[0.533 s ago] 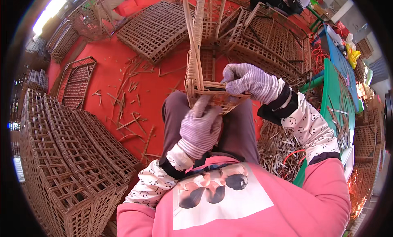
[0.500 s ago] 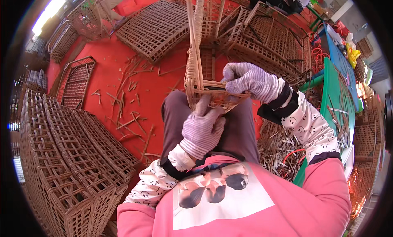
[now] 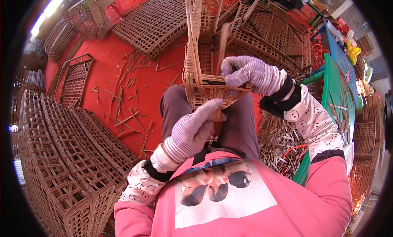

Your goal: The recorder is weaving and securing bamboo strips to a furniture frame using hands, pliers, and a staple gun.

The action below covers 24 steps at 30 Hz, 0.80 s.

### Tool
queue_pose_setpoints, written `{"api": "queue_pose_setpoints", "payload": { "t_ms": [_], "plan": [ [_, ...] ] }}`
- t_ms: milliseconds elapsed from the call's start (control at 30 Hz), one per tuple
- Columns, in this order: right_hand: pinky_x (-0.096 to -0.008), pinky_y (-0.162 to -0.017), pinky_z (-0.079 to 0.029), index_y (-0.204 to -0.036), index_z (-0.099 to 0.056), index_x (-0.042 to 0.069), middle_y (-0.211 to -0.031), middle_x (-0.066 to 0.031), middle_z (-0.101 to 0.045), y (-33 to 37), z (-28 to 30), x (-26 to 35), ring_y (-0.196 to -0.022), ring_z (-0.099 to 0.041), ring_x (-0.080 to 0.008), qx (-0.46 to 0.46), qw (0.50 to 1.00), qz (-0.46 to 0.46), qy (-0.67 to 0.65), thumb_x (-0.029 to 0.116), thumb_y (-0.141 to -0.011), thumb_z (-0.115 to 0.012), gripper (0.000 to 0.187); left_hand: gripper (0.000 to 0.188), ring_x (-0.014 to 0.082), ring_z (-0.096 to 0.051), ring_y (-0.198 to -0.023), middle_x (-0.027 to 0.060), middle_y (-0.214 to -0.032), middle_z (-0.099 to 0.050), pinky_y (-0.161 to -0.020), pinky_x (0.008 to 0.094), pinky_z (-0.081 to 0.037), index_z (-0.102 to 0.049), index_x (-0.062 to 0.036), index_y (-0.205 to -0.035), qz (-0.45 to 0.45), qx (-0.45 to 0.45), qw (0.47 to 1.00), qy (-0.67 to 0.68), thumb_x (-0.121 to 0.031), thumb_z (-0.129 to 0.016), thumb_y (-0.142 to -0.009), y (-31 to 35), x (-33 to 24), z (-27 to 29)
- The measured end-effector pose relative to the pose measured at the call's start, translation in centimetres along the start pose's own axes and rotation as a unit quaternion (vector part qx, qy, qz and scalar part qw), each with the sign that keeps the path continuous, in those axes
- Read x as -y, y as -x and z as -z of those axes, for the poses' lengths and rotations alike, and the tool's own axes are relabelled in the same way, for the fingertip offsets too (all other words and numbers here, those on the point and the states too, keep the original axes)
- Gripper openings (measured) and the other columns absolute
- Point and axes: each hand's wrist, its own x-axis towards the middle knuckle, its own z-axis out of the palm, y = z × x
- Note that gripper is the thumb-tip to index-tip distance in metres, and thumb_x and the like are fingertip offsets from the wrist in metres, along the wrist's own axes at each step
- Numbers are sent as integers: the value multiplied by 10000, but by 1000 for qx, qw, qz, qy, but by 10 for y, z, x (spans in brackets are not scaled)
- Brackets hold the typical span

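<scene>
I see the wicker frame (image 3: 199, 98) with its corner (image 3: 190, 67) bound, one strip (image 3: 223, 40) seemingly unfinished, right hand (image 3: 251, 75) clamped on the rim (image 3: 213, 78), left hand (image 3: 189, 134) can't tell.

Right hand (image 3: 251, 74) gloved, fingers curled, just past knee end of right thigh (image 3: 242, 124); right forearm (image 3: 313, 121) right of thigh. Left hand (image 3: 190, 132) gloved, left of thigh, pointing forward-right; left forearm (image 3: 143, 181) farther left, angled inward

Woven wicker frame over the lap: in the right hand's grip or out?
In. The right hand has its fingers curled over the rim of the woven wicker frame.
</scene>
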Motion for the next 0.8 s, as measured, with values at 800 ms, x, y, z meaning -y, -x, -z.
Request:
{"api": "queue_pose_setpoints", "payload": {
  "t_ms": [800],
  "plan": [
    [-231, -629, -412, -813, -615, 78, -716, 45, -564, 5, -2, -15, -676, -499, -61, -37, 996, 52, 60, 136, -741, -708, 131, 327, 235, -620, -655, 166, -842, -622, -625, 322, -514, -482, 76, -1125, -145, -215, 953, 156, -164, -503, -904, -33, -133, 33]
  ]
}}
